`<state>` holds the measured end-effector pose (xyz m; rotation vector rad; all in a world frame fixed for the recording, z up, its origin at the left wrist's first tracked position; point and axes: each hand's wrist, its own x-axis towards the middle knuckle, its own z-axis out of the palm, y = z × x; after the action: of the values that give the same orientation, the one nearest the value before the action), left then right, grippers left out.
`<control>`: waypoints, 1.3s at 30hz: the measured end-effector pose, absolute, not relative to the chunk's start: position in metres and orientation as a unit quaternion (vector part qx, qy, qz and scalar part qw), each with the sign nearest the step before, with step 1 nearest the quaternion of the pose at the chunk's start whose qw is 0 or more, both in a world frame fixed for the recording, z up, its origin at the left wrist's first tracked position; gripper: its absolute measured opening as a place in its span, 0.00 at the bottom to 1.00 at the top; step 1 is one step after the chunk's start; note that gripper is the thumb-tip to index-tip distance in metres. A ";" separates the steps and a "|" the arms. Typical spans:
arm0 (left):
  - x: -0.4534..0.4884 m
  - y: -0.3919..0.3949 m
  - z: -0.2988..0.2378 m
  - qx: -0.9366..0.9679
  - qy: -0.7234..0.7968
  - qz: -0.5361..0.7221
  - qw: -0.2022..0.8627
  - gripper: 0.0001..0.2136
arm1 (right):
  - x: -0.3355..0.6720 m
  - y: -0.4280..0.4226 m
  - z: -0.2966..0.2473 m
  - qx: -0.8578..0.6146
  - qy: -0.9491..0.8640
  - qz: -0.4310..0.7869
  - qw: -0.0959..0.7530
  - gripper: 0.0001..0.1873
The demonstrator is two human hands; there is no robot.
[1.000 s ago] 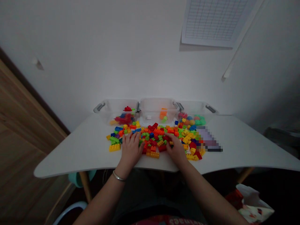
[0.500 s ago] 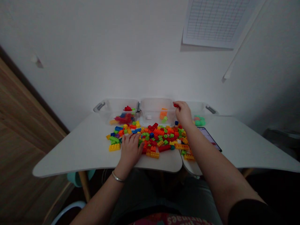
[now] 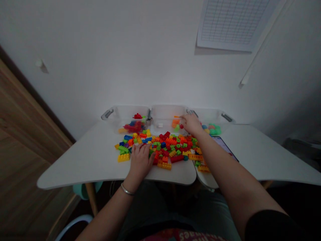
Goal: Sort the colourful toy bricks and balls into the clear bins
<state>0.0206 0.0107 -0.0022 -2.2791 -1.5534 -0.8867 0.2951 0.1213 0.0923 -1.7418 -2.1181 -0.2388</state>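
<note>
Bright plastic bricks (image 3: pixel 163 149) lie heaped on the white tabletop (image 3: pixel 82 167), and the left hand (image 3: pixel 139 164) rests on the pile's near edge with its fingers (image 3: pixel 140 149) spread open. At the rim of the middle clear bin (image 3: pixel 163 112), the right hand (image 3: pixel 192 124) has its fingers (image 3: pixel 184 119) curled, though the dim view hides whether they grip the small red brick (image 3: pixel 182 126) just beside them. A loose pinch could drop that brick outside the bin, and the right forearm (image 3: pixel 215 154) crossing the pile could nudge bricks against the phone (image 3: pixel 224 146).
</note>
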 end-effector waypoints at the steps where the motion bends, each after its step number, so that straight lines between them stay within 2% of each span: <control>1: 0.021 0.011 -0.002 -0.781 -0.534 -0.302 0.121 0.21 | 0.296 0.122 0.093 -0.617 -0.756 -0.070 0.206 0.25; 3: 0.021 0.011 -0.002 -0.780 -0.537 -0.298 0.117 0.21 | 0.298 0.122 0.095 -0.606 -0.753 -0.040 0.253 0.26; 9: 0.023 0.009 0.000 -0.780 -0.547 -0.284 0.108 0.19 | 0.298 0.109 0.097 -0.551 -0.688 -0.019 0.471 0.25; 12: 0.024 0.009 0.001 -0.781 -0.548 -0.280 0.107 0.18 | 0.290 0.091 0.089 -0.542 -0.668 -0.009 0.509 0.22; 15: 0.024 0.009 0.001 -0.781 -0.549 -0.279 0.106 0.18 | 0.279 0.070 0.071 -0.539 -0.693 -0.014 0.478 0.19; 20: 0.024 0.009 0.001 -0.784 -0.545 -0.276 0.107 0.16 | 0.262 0.045 0.036 -0.573 -0.754 -0.043 0.318 0.16; 23: 0.024 0.010 0.000 -0.783 -0.547 -0.277 0.107 0.16 | 0.258 0.039 0.024 -0.582 -0.769 -0.056 0.261 0.14; 39: 0.024 0.010 0.001 -0.783 -0.546 -0.280 0.101 0.16 | 0.255 0.040 0.014 -0.602 -0.752 -0.096 0.249 0.11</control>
<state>0.0238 0.0100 0.0014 -2.3138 -1.6115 -0.8267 0.2547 0.0404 0.0138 -1.6406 -2.0498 -0.2617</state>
